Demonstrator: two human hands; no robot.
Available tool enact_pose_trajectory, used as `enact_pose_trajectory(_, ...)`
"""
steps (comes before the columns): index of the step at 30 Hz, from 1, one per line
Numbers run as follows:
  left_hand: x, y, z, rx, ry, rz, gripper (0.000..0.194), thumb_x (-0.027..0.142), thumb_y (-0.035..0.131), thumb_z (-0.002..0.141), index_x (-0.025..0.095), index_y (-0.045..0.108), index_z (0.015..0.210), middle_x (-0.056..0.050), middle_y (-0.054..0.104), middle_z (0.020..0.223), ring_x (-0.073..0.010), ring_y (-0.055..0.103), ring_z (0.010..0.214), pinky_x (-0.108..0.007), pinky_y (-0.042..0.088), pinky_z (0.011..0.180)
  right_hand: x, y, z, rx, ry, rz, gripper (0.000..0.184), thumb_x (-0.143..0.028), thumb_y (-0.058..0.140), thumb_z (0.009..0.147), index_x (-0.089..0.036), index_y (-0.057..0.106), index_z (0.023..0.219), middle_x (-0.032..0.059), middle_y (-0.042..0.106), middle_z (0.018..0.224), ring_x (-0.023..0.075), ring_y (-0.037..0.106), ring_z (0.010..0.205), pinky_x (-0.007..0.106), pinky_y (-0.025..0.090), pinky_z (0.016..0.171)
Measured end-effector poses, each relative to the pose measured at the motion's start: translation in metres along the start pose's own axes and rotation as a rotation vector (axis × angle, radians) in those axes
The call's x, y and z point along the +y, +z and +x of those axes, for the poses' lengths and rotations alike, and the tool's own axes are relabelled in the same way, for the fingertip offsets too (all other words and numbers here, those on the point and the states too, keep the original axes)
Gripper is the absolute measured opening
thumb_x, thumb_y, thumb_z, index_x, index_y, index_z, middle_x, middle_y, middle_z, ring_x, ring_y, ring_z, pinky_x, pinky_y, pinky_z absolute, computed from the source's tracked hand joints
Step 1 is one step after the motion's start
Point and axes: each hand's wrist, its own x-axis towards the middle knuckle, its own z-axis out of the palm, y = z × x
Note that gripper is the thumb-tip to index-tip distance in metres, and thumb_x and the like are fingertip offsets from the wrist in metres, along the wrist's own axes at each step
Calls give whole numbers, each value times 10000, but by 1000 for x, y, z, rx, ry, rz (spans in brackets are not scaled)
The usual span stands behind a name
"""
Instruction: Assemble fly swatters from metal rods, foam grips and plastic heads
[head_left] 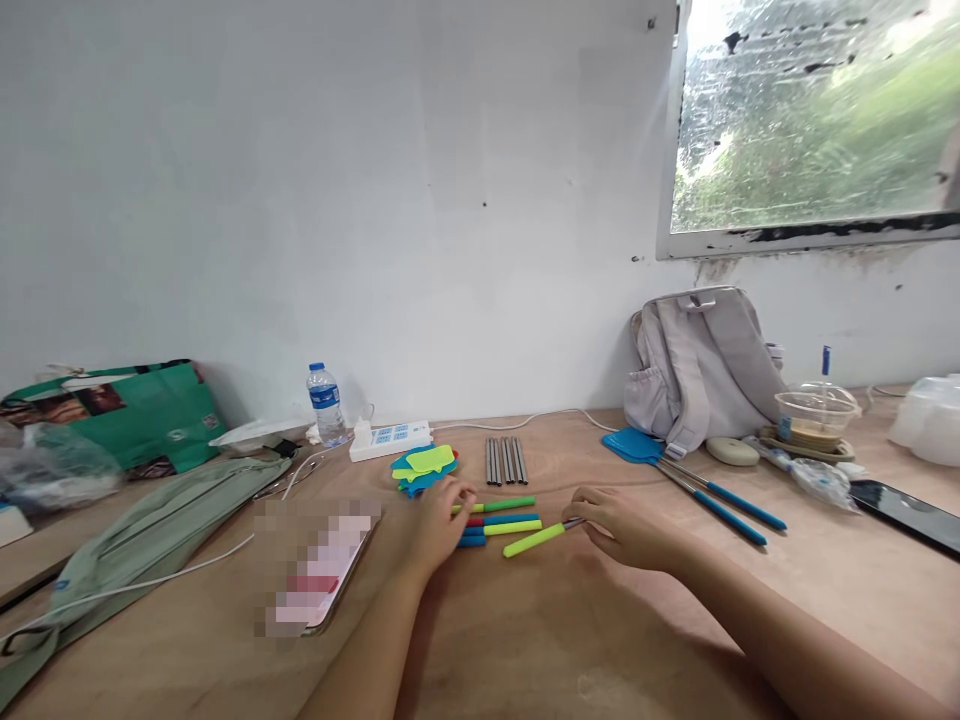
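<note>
My right hand (619, 525) is closed, its fingertips pinching the thin metal rod at the end of a yellow-green handle (532, 541). That handle lies slanted, pointing left. My left hand (442, 525) hovers over or touches the left ends of several coloured handles (513, 527), in blue, green, yellow and red. Its fingers are bent, with a gap between thumb and forefinger; whether they touch a handle is hidden. Just behind it is a pile of blue, yellow and red flat swatter heads (424, 465). Several short metal tubes (506, 461) stand in a row farther back.
Two fly swatters with blue handles (731, 515) lie to the right, near a grey backpack (701, 370) and a plastic cup (816, 415). On the left are a phone (326, 575), a water bottle (325, 405), a power strip (390, 440) and a green bag (165, 415).
</note>
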Motion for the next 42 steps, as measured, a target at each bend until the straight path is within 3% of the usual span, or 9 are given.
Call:
enact_pose_trajectory(4,-38,-7,3,202,-123,146,249,179,357,815,162,552,969,-90,588,980,-223,524,958,-379,414,855,19,-9,-9,-70,49,196,394,-31,444,646,-228,625,936,42,593,887,151,553,761,246,438,633)
enact_pose_trajectory(11,-73,-9,6,192,-86,264,369,133,320,791,192,578,1048,-67,568,1153,-230,481,1101,-419,355,963,58,-28,-27,-71,256,632,115,-204,628,639,-175,615,750,3,606,628,128,555,549,227,446,450)
enact_pose_trajectory(14,-83,-7,10,142,-76,306,434,101,310,764,220,585,1079,-39,561,1187,-219,469,1125,-425,347,974,64,-38,-31,104,279,844,216,-286,699,609,-164,583,745,36,635,695,139,571,550,242,459,424)
enact_pose_trajectory(17,-89,-4,14,45,-79,343,470,120,324,760,249,549,1152,-18,522,1251,-236,415,1187,-461,292,1003,61,-40,-25,433,287,927,302,-342,712,615,-168,558,809,39,630,728,127,559,557,261,470,470)
enact_pose_trajectory(21,-87,-2,15,-106,-78,367,493,134,338,764,288,511,1200,-2,502,1276,-258,358,1232,-497,218,1025,48,-32,-12,744,285,859,296,-417,625,709,-185,553,878,22,603,712,106,506,526,258,448,466)
enact_pose_trajectory(26,-81,-4,16,-70,-65,353,356,294,340,838,287,599,1083,-35,580,1155,-261,451,1135,-476,294,974,24,-22,-7,870,221,665,233,-422,518,796,-211,536,893,20,573,725,133,531,601,268,467,517)
enact_pose_trajectory(31,-74,-7,17,-40,22,319,317,333,364,836,243,612,1012,-51,588,1009,-225,518,980,-408,371,902,13,-13,-5,869,189,497,212,-394,467,833,-197,529,881,30,567,729,145,536,647,275,464,580)
enact_pose_trajectory(36,-75,-6,18,-20,30,250,281,264,397,805,212,565,1025,-59,564,1001,-224,517,979,-380,403,875,12,-6,-3,829,209,412,237,-383,393,868,-189,527,841,20,557,684,109,469,498,247,424,493)
enact_pose_trajectory(42,-81,-3,17,23,23,155,268,203,412,770,197,563,991,-62,554,983,-217,529,967,-369,419,873,17,-1,-2,831,224,379,254,-393,371,873,-192,521,840,14,543,686,104,464,489,238,401,484)
